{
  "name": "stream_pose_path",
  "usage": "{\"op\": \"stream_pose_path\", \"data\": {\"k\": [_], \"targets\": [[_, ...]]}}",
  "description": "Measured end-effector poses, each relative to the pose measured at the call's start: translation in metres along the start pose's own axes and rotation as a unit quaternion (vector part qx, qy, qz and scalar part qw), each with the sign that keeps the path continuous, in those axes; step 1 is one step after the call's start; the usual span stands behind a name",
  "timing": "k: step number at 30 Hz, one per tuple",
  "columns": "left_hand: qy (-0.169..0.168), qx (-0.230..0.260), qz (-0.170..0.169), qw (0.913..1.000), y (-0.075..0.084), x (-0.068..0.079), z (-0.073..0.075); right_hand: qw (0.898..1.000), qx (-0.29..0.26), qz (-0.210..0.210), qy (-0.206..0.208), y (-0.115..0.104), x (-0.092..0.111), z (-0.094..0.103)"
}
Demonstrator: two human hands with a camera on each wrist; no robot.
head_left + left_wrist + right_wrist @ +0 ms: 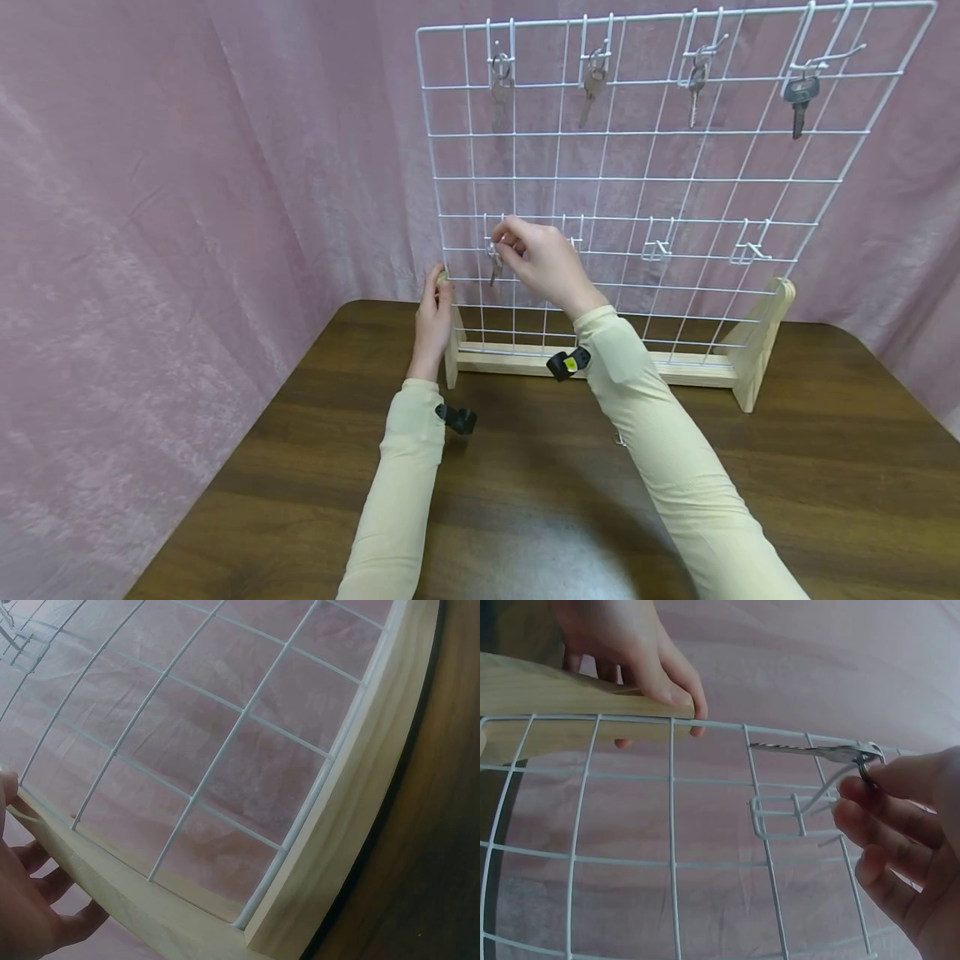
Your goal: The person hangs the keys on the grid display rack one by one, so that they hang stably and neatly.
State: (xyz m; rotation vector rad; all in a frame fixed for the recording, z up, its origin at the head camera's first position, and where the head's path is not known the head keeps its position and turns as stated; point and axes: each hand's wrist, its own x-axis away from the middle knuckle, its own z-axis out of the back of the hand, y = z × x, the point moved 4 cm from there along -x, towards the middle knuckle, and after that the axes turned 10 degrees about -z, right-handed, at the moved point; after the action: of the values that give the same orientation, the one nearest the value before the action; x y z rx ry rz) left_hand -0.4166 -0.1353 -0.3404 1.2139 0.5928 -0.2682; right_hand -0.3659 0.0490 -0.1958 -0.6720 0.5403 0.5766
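My right hand [546, 260] pinches the ring [864, 769] of a metal key [799, 751] at the lower left hook [778, 817] of a white wire grid [577, 178]. In the right wrist view the hook's prong reaches the ring; whether it passes through I cannot tell. The key hangs down from the fingertips, shaft free. With thumb and fingers on either side, my left hand [431, 323] grips the top of the grid's left wooden foot [112, 892].
Keys hang from the upper hooks, one with a dark head [801, 90] at far right. Lower hooks [657, 248] to the right show no keys. The right wooden foot [761, 350] stands on the brown table [525, 483]. A small metal item [619, 439] lies beside the right sleeve.
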Motion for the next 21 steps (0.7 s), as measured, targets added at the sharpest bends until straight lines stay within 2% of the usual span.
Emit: {"op": "stream_pose_path", "data": {"k": [7,11,16,21], "targets": [[0.005,-0.001,0.000,1.0000,-0.001,0.000,-0.001,0.999,0.013,-0.048,0.010,0.004,-0.004,-0.008],[0.005,0.002,0.002,1.0000,0.000,-0.001,-0.001,0.998,0.002,-0.059,0.016,0.009,-0.003,-0.015],[0.006,0.005,0.004,1.0000,0.000,0.000,0.000,0.996,-0.038,-0.051,0.061,0.016,-0.001,-0.024],[0.004,0.007,0.002,1.0000,0.001,0.001,0.000,0.992,-0.053,-0.042,0.108,0.021,0.002,-0.030]]}}
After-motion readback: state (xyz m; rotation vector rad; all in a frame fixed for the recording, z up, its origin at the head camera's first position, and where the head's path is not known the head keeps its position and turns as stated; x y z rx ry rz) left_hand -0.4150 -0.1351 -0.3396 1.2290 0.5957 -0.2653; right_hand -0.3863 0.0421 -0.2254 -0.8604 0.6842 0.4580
